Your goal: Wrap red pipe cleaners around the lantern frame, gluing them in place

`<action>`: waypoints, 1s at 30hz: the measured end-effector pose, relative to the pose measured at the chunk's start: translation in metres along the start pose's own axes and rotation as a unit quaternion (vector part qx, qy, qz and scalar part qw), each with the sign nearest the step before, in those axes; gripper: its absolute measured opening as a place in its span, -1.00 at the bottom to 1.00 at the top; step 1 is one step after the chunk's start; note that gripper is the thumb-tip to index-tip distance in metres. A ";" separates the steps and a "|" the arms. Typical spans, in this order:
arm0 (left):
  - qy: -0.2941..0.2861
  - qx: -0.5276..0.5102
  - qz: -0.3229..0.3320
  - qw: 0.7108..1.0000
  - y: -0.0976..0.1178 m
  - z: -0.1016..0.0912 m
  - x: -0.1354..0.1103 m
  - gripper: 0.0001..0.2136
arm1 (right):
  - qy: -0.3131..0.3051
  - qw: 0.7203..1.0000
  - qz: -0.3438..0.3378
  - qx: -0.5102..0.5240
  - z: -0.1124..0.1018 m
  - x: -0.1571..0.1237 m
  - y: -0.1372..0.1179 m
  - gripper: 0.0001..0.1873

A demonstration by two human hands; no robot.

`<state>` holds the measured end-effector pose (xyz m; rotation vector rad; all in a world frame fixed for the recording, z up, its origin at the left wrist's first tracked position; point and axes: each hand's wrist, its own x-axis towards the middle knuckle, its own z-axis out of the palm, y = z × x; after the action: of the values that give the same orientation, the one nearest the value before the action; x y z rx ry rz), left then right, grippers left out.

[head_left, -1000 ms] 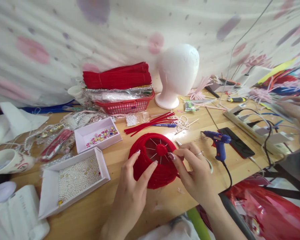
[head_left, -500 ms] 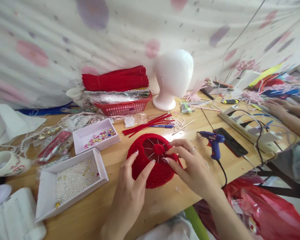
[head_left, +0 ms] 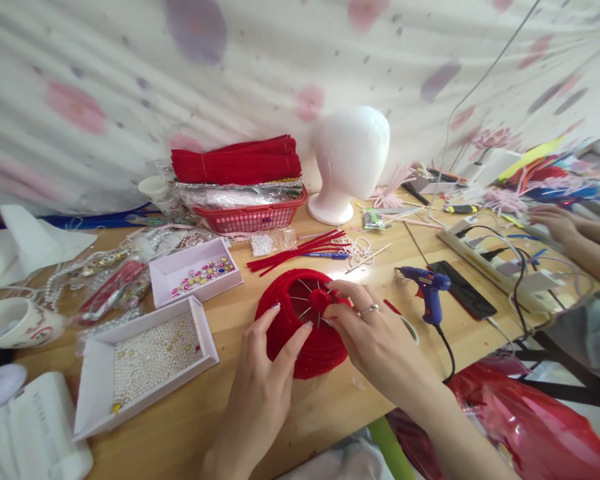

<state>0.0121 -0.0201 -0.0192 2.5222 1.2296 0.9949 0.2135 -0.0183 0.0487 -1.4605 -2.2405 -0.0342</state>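
A round red cap-like piece [head_left: 300,357], built up of fuzzy pipe cleaner coils, rests on the wooden table in front of me. Thin bare wires run across its open top to a small red hub [head_left: 320,301]. My left hand [head_left: 267,363] steadies the near left side, thumb and forefinger apart on its rim. At the right of the opening, my right hand [head_left: 367,327] pinches close to the wires. A red pipe cleaner [head_left: 392,307] shows beyond that hand; its pinched part is hidden by the fingers.
Left are boxes of pearl beads [head_left: 147,357] and gems [head_left: 195,273]. Behind stand a red basket [head_left: 255,219] and a foam head [head_left: 350,160]. A glue gun [head_left: 427,287], phone [head_left: 463,290] and power strip [head_left: 495,267] lie right. Another person's hands [head_left: 555,220] are at far right.
My right hand has closed its fingers into a pinch and turned in over the opening. A red pipe cleaner end now sticks out to its right. The left hand stays on the rim.
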 end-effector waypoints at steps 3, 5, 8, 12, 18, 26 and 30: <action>0.001 -0.001 -0.006 1.000 0.001 0.000 0.000 -0.46 | 0.003 0.998 0.017 0.054 0.001 0.000 0.003 -0.85; 0.006 -0.002 -0.006 1.000 0.001 0.000 0.000 -0.47 | 0.015 0.994 0.035 0.105 0.002 -0.002 0.006 -0.86; 0.000 -0.003 -0.008 1.000 0.001 0.000 0.000 -0.47 | 0.044 0.977 0.075 0.197 0.006 -0.005 0.010 -0.87; -0.007 -0.006 -0.009 1.000 0.000 0.001 -0.001 -0.45 | 0.072 0.932 0.124 0.333 0.009 -0.007 0.009 -0.89; -0.008 -0.010 -0.011 1.000 0.000 -0.001 -0.003 -0.44 | 0.068 0.772 0.215 0.595 0.003 -0.003 0.008 -0.77; -0.008 -0.003 -0.011 1.000 -0.002 0.002 -0.003 -0.44 | 0.061 0.788 0.328 0.518 -0.014 -0.021 0.031 -0.61; 0.008 0.013 -0.018 1.000 0.000 0.007 -0.006 -0.41 | 0.161 0.810 0.359 0.435 -0.027 -0.049 0.043 -0.56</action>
<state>0.0139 -0.0236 -0.0275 2.5068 1.2973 0.9983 0.2771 -0.0493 0.0439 -1.4657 -1.0353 0.8079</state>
